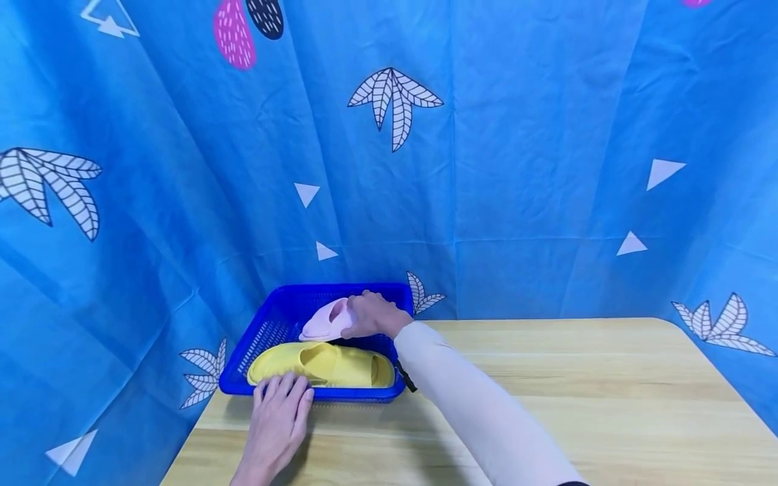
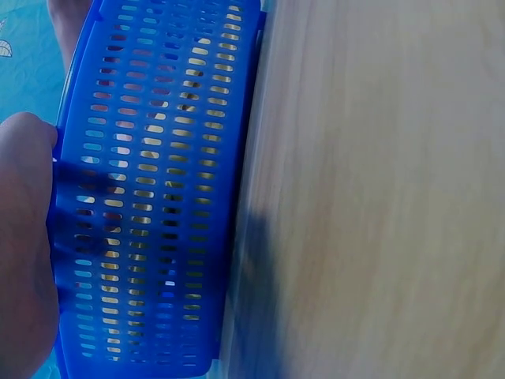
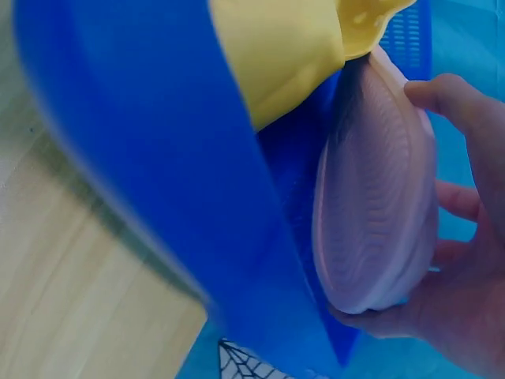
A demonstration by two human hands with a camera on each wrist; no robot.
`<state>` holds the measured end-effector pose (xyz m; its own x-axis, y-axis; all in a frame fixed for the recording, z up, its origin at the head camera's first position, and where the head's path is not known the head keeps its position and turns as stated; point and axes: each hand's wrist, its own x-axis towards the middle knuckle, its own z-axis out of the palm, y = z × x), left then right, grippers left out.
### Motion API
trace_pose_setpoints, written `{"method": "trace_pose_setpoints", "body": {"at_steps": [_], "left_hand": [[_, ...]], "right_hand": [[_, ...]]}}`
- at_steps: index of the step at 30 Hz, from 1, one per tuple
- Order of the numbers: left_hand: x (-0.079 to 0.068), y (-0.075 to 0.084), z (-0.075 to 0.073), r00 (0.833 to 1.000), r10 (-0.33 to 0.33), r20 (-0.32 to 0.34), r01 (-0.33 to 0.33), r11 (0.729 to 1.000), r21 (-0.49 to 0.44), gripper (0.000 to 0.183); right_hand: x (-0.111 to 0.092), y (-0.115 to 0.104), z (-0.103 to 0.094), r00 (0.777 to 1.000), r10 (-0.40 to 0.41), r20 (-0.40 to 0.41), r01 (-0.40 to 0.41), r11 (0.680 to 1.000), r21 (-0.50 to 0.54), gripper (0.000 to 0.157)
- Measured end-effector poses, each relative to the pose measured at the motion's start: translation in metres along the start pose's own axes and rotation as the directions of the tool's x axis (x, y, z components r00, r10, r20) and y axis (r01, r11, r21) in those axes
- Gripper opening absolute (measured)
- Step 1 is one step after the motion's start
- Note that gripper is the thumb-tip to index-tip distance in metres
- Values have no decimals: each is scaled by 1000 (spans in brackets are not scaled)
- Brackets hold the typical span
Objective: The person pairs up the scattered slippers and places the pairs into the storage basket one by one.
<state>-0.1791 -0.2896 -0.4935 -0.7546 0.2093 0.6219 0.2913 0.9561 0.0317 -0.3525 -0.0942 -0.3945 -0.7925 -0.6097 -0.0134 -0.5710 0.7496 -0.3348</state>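
Observation:
A blue plastic basket (image 1: 243, 386) with slotted walls stands at the table's left side. Along its near side lies a yellow slipper (image 1: 349, 368), toe to the left. Behind that, inside the basket's outline, a pale pink slipper (image 1: 322, 324) is tilted, its ridged sole showing in the right wrist view. My right hand (image 1: 373, 314) grips this pink slipper (image 3: 379, 197) at its right end, fingers and thumb around its edges. My left hand (image 1: 276, 422) rests on the basket's near rim, fingers lying over it beside the yellow slipper. The slotted outer wall (image 2: 158, 189) fills much of the left wrist view.
A light wooden table (image 1: 577, 391) extends to the right of the basket. Behind and to the left hangs a blue patterned curtain (image 1: 516, 169), close to the basket's back. A small black strap or tag (image 1: 406, 379) hangs at the basket's right side.

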Motion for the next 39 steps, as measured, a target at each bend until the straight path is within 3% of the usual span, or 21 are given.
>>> {"method": "trace_pose_setpoints", "body": {"at_steps": [7,15,21,28,34,39], "left_hand": [[0,-2,2,1000,-6,5,6,1000,4,16],[-3,-4,2,1000,-9,5,9,1000,15,20],[-1,-6,-1,1000,9,5,-9,1000,23,20],[-1,-3,-1,1000,14,19,-14,1000,25,20],[0,-3,-2,1000,8,30,-9,999,36,21],[0,-3,-3,1000,14,23,-15,999,36,20]], "right_hand": [[-3,8,1,994,-93,60,87,992,93,33],[-14,5,-10,990,-134,45,128,984,121,27],[-32,8,-19,981,-190,-38,191,981,43,28],[-60,18,-19,963,-224,-150,219,974,-49,40],[-84,26,-18,919,-275,-284,246,960,-134,43],[-100,35,-13,889,-296,-350,255,954,-160,46]]}}
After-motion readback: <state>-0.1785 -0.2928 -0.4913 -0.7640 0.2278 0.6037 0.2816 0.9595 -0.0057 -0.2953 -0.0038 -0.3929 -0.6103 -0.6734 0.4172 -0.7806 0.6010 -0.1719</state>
